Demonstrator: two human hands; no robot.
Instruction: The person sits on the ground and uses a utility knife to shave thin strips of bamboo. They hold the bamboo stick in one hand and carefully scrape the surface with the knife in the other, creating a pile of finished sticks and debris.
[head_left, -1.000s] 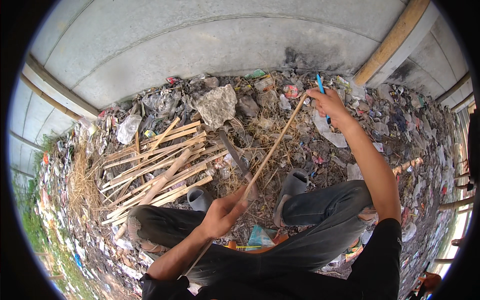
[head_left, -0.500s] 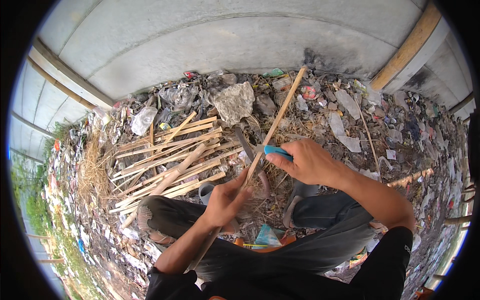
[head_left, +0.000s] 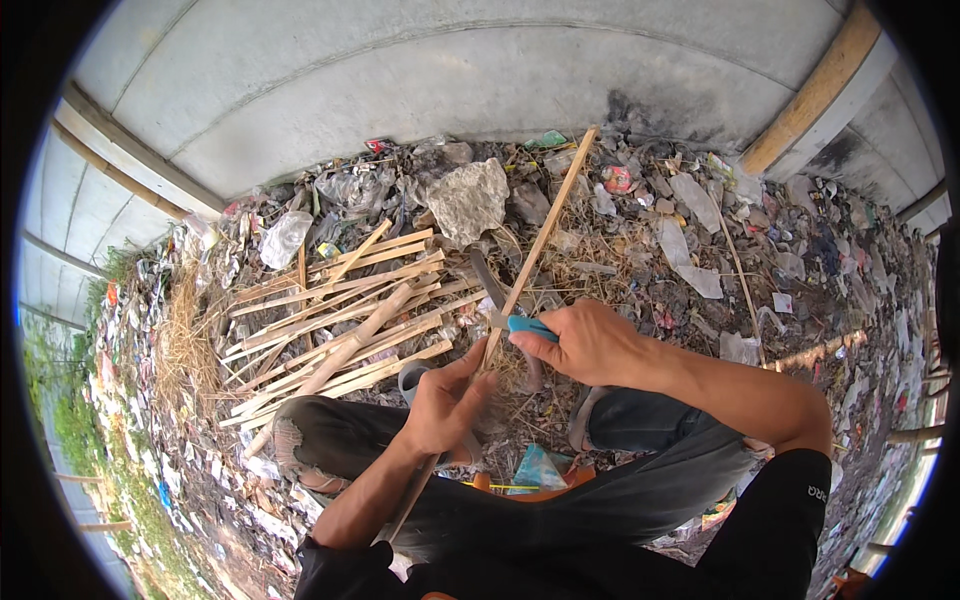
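A long, pale wooden strip (head_left: 545,228) slants from near the wall down past my legs. My left hand (head_left: 445,405) is closed around its lower part. In my right hand (head_left: 597,342) is the teal handle of a small knife (head_left: 531,326); its short grey blade lies against the strip just above my left hand. Behind the strip a dark, curved metal blade (head_left: 487,277) stands near the ground, its lower part partly hidden. My legs are bent on both sides of the work.
A pile of split wooden strips (head_left: 340,300), with a thicker stick (head_left: 365,335) across it, lies to the left. A big stone (head_left: 470,200) sits beyond, before a grey panel wall (head_left: 430,90). Plastic scraps and dry straw (head_left: 185,345) litter the ground.
My right hand and the knife have slid down and left along the strip, closer to my left hand. The strip's far end has shifted slightly left.
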